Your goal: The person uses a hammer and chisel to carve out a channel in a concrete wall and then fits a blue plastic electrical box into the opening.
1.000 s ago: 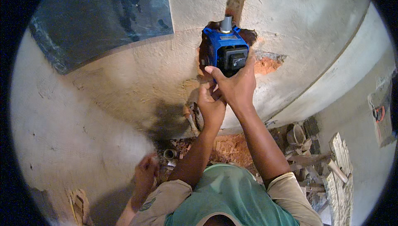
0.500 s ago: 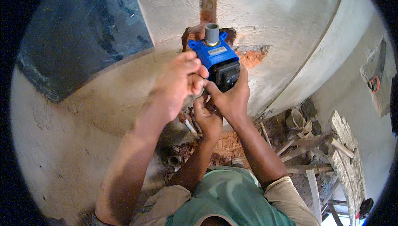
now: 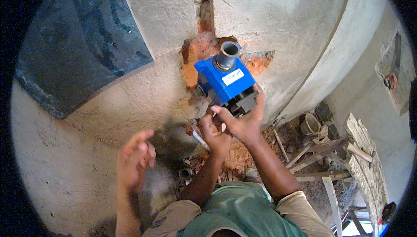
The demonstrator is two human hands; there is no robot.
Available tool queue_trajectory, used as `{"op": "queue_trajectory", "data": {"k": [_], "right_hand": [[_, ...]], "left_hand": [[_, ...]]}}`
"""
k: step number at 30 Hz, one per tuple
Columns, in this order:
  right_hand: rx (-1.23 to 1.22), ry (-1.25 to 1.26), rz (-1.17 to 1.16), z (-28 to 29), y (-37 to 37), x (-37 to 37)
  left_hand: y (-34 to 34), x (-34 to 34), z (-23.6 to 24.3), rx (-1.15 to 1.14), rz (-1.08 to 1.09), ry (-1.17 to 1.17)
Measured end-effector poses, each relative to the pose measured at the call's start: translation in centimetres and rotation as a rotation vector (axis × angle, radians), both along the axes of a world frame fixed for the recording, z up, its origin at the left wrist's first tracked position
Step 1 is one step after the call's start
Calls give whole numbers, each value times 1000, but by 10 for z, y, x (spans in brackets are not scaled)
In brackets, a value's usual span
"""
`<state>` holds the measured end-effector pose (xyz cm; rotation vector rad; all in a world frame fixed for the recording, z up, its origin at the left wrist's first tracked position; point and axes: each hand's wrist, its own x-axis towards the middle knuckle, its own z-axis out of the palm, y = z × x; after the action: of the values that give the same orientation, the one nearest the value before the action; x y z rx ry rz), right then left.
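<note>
A blue valve box [image 3: 226, 84] with a white label, black lower part and grey pipe stub [image 3: 229, 50] is tilted before a broken-out wall hole [image 3: 191, 56]. Along its right side and black underside, my right hand [image 3: 247, 124] is closed on it, thumb reaching left. My left hand [image 3: 216, 135] is closed just below the box, fingers curled up against its lower edge; their tips are partly hidden. At the left, another person's hand [image 3: 135, 161] is held apart from the box with bent fingers. A brass-coloured fitting [image 3: 199, 91] shows at the box's left side.
A channel [image 3: 203, 2] cut in the plaster runs up from the hole. A dark panel [image 3: 82, 46] covers the upper left wall. Below lie a white pipe [image 3: 200, 140], rubble and a bucket [image 3: 310, 124]. Rough planks [image 3: 362, 159] stand at the right.
The other person's hand has drawn away from the box, down and left. The box has tipped, its pipe opening now facing me more, and more of its blue left side shows.
</note>
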<state>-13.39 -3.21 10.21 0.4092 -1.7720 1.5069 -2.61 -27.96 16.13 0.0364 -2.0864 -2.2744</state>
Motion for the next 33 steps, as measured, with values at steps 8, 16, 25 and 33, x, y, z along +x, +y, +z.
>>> {"op": "queue_trajectory", "data": {"k": [8,16,25,33], "right_hand": [[-393,-125,38,22,21,63],[-116,-126,-354,27,126,138],[-544,-206,-776,8,275,210],[-409,-208,-1224,50,420,306]], "left_hand": [[-33,67,-51,-236,89,-112],[251,-6,-132,73,-251,700],[424,27,-76,-121,-653,683],[562,59,-89,62,-991,542]]}}
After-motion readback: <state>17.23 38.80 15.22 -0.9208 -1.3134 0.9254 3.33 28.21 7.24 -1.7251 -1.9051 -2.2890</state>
